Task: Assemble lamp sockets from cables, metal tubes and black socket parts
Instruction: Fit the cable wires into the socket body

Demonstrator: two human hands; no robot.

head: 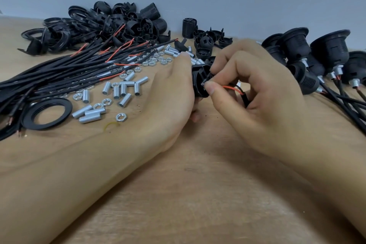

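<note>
The left hand (pixel 174 93) curls round a black plastic socket body (pixel 200 81), fingers wrapped behind it and palm turned toward the camera. The right hand (pixel 255 93) pinches a thin red wire (pixel 230 87) between thumb and forefinger, right at the socket's near face; its other fingers are curled loosely above. The red wire runs back from the pinch into a black sheathed cable (pixel 244 98) passing under the right palm.

Beyond the left fingertips lie silver threaded metal tubes (pixel 120 90) and small silver hex nuts (pixel 152 61), scattered on the tan wooden tabletop (pixel 198 194). Farther left of that hand spreads a bundle of black cables with red cores (pixel 65 71), and a flat black plastic ring (pixel 46 114) lies near it. Behind them sits a heap of loose black socket parts (pixel 103 24). Past the right knuckles stand finished black lamp sockets with cables attached (pixel 316 55). No writing or brand mark can be read on any part.
</note>
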